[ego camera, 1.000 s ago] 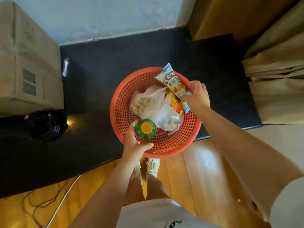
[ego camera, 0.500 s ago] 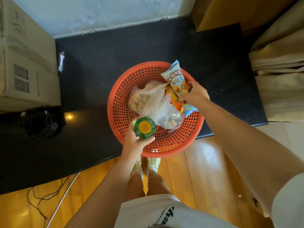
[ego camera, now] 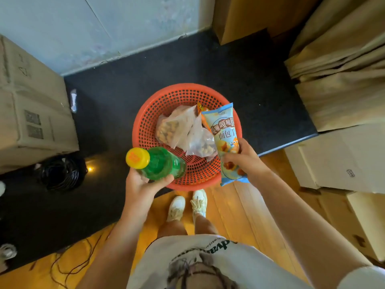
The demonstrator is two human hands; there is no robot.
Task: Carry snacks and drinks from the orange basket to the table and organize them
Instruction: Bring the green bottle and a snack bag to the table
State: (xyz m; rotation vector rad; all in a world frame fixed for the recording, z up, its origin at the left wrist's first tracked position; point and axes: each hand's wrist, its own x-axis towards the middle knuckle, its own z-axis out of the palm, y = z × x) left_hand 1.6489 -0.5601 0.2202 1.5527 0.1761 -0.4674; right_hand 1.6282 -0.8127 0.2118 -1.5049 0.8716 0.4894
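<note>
The orange basket [ego camera: 158, 101] sits on a black mat on the floor. My left hand [ego camera: 141, 184] grips a green drink bottle with a yellow cap [ego camera: 160, 163], lifted above the basket's near left rim. My right hand [ego camera: 243, 159] holds a light blue snack packet [ego camera: 224, 130] raised over the basket's right side. Inside the basket lie two clear bags of snacks [ego camera: 181, 130] and an orange packet [ego camera: 203, 116], mostly hidden behind the blue one.
A black mat [ego camera: 125, 97] covers the floor under the basket. Cardboard boxes [ego camera: 31, 105] stand at the left, more boxes and folded cardboard [ego camera: 341, 80] at the right. A coil of black cable [ego camera: 60, 174] lies at the left. My feet stand on the wooden floor [ego camera: 245, 205].
Both hands have risen out of the basket toward me, the left one lifting the green bottle clear and the right one raising the blue packet. The camera has risen too.
</note>
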